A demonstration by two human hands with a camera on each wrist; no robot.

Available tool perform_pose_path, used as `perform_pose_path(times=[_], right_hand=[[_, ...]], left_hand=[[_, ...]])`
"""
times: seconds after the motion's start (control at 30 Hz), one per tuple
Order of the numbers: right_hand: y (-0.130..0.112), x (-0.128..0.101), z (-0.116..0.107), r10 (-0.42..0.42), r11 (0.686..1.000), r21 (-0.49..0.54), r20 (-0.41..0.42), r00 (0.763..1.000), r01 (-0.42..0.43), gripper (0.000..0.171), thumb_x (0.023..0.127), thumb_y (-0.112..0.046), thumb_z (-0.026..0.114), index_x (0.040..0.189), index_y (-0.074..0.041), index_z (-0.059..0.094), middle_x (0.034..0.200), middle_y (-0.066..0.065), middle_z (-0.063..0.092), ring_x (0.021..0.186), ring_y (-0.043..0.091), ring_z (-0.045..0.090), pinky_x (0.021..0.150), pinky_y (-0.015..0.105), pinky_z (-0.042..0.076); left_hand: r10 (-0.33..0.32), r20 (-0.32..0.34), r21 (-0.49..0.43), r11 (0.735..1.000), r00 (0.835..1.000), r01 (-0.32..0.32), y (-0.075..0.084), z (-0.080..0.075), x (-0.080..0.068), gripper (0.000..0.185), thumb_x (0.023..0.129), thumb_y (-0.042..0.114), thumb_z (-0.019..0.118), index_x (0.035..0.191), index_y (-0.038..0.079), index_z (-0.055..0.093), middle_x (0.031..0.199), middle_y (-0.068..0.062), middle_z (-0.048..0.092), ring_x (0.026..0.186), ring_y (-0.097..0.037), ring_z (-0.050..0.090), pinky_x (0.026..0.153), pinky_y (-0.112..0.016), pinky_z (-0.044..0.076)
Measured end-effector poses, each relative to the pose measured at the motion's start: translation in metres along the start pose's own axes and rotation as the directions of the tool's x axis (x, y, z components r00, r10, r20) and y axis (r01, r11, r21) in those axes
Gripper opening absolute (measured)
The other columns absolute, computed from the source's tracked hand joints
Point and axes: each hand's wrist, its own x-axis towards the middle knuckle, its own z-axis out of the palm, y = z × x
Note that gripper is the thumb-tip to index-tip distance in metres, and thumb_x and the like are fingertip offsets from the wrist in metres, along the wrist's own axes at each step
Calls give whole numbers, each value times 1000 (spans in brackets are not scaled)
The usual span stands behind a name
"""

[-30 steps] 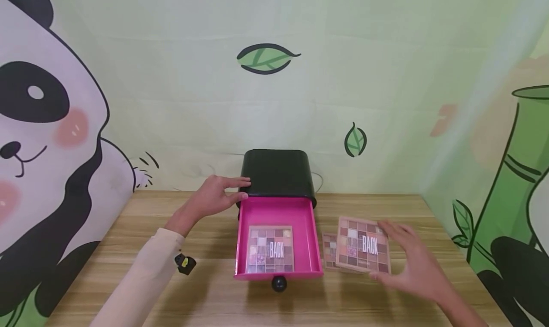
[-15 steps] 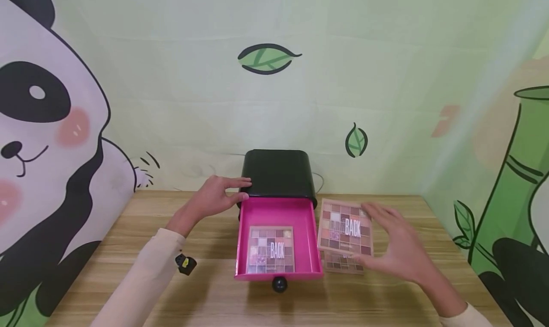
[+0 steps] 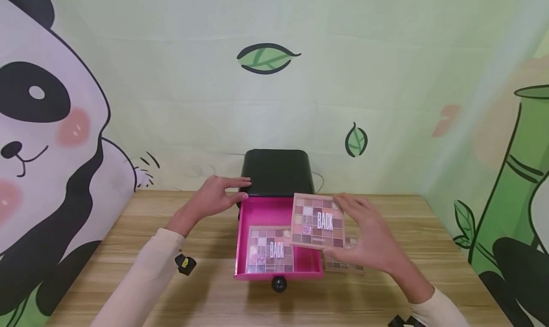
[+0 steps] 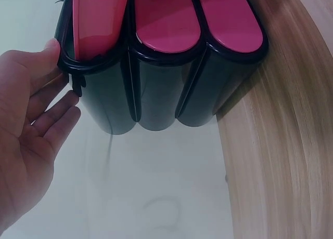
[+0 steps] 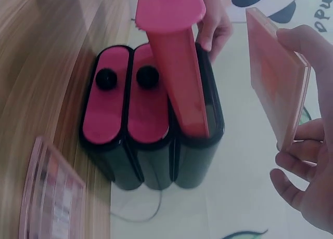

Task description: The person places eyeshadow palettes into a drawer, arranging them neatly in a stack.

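palette point(image 3: 318, 220) in right hand point(image 3: 369, 241) (above open drawer point(image 3: 261, 211)).

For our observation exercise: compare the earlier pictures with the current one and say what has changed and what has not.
The right hand, gripping an eyeshadow palette, carried it left from over the table to above the open pink drawer. The left hand stays on the black cabinet; one palette in the drawer and one on the table are unmoved.

A wooden table point(image 3: 128, 222) stands against pale green walls point(image 3: 386, 55) painted with a panda point(image 3: 38, 127).
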Motion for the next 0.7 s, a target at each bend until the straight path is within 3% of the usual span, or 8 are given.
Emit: perform_pose_path(times=[0.1,0.23,0.37,0.6,0.7], right_hand=[[-7,5,6,-22,999,28,1,1000,22,112,62,-58,91,155,-15,45,157,10,47,140,32,40,101,67,44],[-14,11,16,-53,998,41,7,999,53,113,62,-58,91,155,-15,45,157,7,47,141,30,39,102,65,43],[-20,15,26,-78,995,61,13,997,77,114,62,-61,90,154,-10,46,158,8,46,142,30,40,104,64,42],[-32,21,41,-74,995,65,74,995,69,111,64,-64,86,154,-11,47,158,6,46,144,30,39,107,61,41],[-36,24,48,-85,996,49,93,992,81,109,65,-64,85,153,-11,49,157,5,48,142,28,41,106,57,45]], left_hand=[[2,-2,3,1000,1000,-2,-1,0,0,42,95,29,75,133,13,70,138,-8,66,60,-15,51,66,-30,48],[-5,-2,7,1000,1000,5,-2,1,0,42,95,30,74,133,13,70,138,-7,66,78,-17,65,72,-31,51],[-7,2,7,1000,1000,7,-1,2,0,42,95,30,74,134,13,70,139,-7,65,82,-18,67,74,-33,51],[3,10,1,1000,1000,-3,-1,0,2,42,95,30,74,134,13,70,139,-9,65,58,-11,48,68,-31,48],[3,11,1,1000,1000,-3,0,0,1,42,95,29,74,134,13,70,139,-9,65,59,-10,48,68,-31,48]])
